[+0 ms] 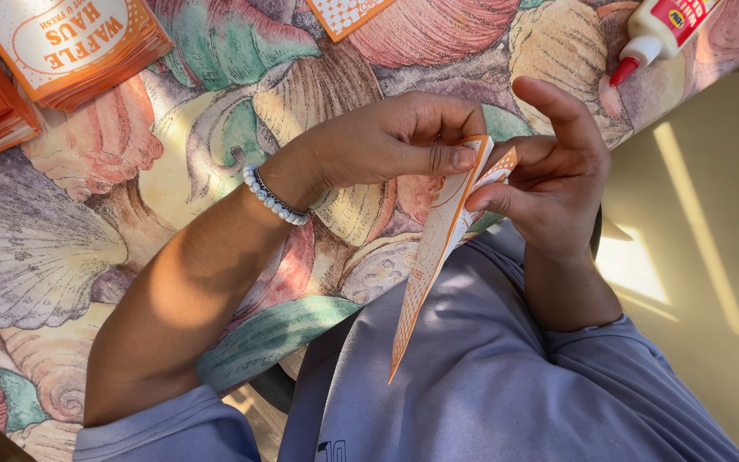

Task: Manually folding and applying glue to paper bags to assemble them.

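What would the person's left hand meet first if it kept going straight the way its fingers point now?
The left hand points right, across the table. Its fingers already pinch the orange-and-white paper cone, so that comes first. Just behind it sits the right hand, though depth is hard to judge.

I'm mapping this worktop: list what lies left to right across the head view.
Stacks of orange-and-white printed paper sleeves → left hand → folded orange-and-white paper cone → right hand → white glue bottle with red tip.
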